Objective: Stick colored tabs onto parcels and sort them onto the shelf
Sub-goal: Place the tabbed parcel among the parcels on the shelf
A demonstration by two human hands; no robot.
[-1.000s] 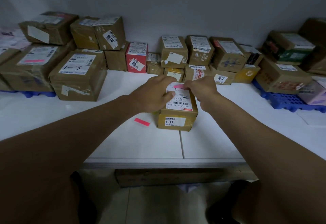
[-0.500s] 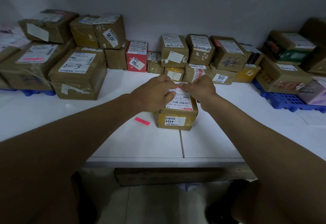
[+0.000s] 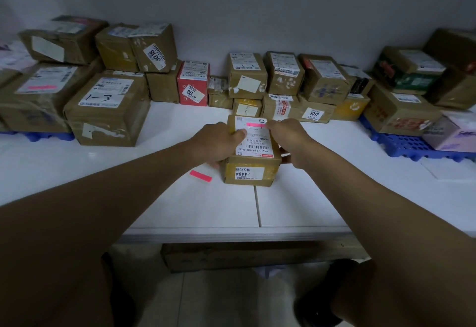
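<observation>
The pink tab (image 3: 255,125) now lies flat on my parcel (image 3: 251,155), so sticking looks done. My left hand (image 3: 219,144) and right hand (image 3: 286,136) have moved to grip its 2 sides, ready for shelving.

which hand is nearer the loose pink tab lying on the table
Left. The left hand grips the parcel just above the loose pink tab; the right hand is across the parcel.

There is 1 view only — a wide-angle camera on the person's head, looking forward and down over a white table (image 3: 180,213) toward a grey wall (image 3: 257,5). It sits close: both forearms fill the lower corners, and the floor (image 3: 219,301) shows beneath the table's edge. Straight lines bow at the margins — probably lens distortion. No 2nd view shares the scene.
</observation>
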